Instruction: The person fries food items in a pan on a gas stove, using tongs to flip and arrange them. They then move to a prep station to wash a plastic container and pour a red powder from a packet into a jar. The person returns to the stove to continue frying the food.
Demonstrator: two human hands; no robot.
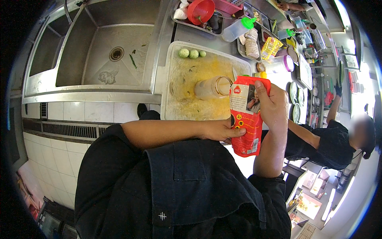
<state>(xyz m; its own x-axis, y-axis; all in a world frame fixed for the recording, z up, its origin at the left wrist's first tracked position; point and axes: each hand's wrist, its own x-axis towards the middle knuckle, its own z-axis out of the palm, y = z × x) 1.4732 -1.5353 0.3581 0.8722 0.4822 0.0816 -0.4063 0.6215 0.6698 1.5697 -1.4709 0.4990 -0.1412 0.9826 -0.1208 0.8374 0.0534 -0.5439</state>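
Upright in front of me I hold a red sauce refill pouch (248,137) with a pale label panel and yellow marks. My left hand (223,130) grips its lower left side, thumb across the front and fingers hidden behind. Higher up, my right hand (273,104) is closed round the right edge, thumb pressed near the top. Whether the pouch is cut open cannot be made out. Just left of the pouch is a clear wide-mouthed jar (213,88), its mouth toward the pouch. It rests on a yellow-stained cutting board (181,107).
Three green round eggplants (193,54) lie at the board's far edge. A steel sink (119,32) is on the left. Beyond the board are a green-capped squeeze bottle (238,30), a red bowl (201,11) and a yellow packet (271,47). Another person (334,145) stands at right.
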